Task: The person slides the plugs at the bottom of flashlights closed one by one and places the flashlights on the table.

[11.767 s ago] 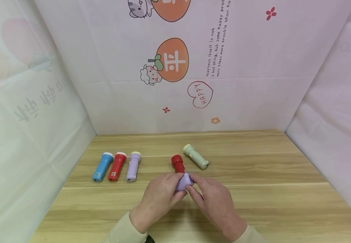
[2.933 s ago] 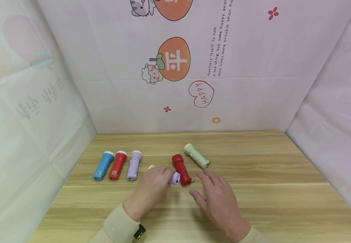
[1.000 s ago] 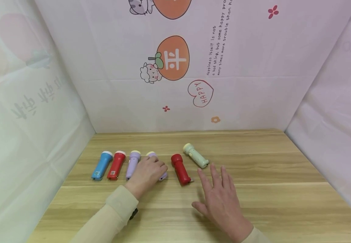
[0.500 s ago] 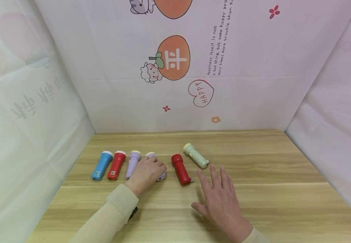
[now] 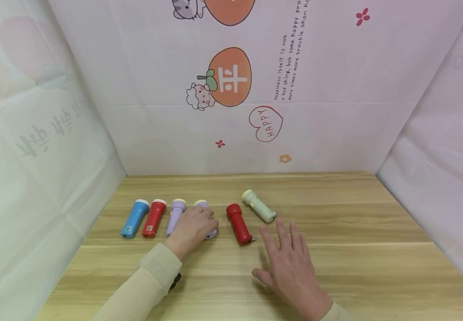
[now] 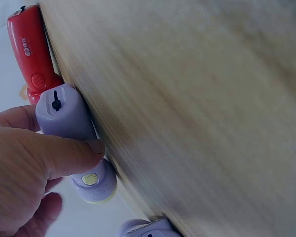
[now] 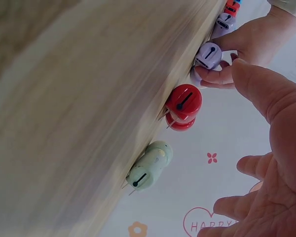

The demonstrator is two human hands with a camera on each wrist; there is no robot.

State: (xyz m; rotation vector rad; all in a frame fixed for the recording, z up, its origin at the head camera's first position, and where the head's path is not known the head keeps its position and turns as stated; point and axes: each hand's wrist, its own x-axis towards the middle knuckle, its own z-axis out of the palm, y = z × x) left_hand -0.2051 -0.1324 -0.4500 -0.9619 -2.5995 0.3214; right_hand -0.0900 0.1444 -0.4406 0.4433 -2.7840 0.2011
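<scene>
My left hand [image 5: 193, 229] pinches a lilac flashlight [image 6: 66, 116] between thumb and fingers, low over the table. In the head view the hand covers its middle; its cream-rimmed head [image 5: 201, 203] points away. A second lilac flashlight [image 5: 176, 216] lies just left of it, partly behind the hand. Fingers spread and holding nothing, my right hand [image 5: 291, 267] is near a dark red flashlight [image 5: 239, 225], whose metal prongs [image 7: 172, 124] stick out at the tail. Beyond it lies a pale green flashlight [image 5: 259, 206], tilted, with prongs out too.
At the left end of the row lie a blue flashlight [image 5: 135, 218] and a red one [image 5: 154, 218] with white rims. The wooden table [image 5: 355, 263] meets printed white cloth walls [image 5: 327, 133] at the back and both sides.
Both hands earlier held the lilac flashlight over the dark red one. My left hand then moved it left beside the other lilac one, and lately turned it slightly. My right hand drew back, fingers spreading.
</scene>
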